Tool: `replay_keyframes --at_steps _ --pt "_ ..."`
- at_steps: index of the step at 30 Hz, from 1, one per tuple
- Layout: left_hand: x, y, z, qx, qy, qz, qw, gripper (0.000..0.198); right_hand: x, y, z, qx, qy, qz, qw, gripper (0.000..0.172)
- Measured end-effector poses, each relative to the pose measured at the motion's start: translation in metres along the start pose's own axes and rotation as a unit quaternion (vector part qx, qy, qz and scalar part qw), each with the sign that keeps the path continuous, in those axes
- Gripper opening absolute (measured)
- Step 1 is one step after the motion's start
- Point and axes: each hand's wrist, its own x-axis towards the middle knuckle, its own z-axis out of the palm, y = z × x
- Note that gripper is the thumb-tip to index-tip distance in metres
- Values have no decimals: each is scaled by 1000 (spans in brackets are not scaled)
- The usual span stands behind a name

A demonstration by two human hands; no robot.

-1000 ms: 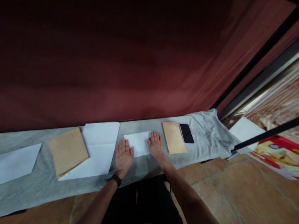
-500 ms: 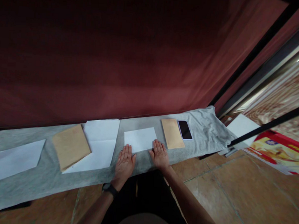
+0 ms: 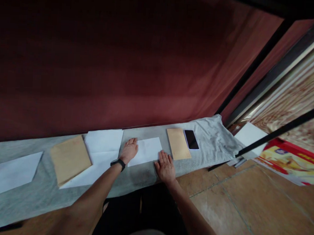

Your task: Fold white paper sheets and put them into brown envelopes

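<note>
A white sheet of paper (image 3: 146,151) lies flat on the grey cloth in front of me. My left hand (image 3: 129,150) rests across its left edge, palm down with the fingers stretched out. At the sheet's lower right corner, my right hand (image 3: 166,166) lies flat with its fingers extended. Just right of the sheet is a brown paper envelope (image 3: 179,143), and beside that a dark-screened phone (image 3: 191,139) in a pale case. Neither hand grips anything.
Grey cloth (image 3: 211,138) covers the long narrow surface. To the left are a brown packet (image 3: 69,160) overlapping white paper (image 3: 103,142), and another white sheet (image 3: 12,173). Dark red fabric (image 3: 122,77) hangs behind. A black bar (image 3: 282,131) and a red-yellow box (image 3: 294,161) stand at right.
My left hand has moved forward from the sheet's near left corner to its left edge. My right hand stays at the lower right corner. The view has shifted slightly.
</note>
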Motion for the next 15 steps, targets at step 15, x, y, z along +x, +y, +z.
replay_keyframes --at_steps 15 --pt "-15 -29 -13 -228 -40 -135 963 12 3 4 -3 63 12 45 997 49"
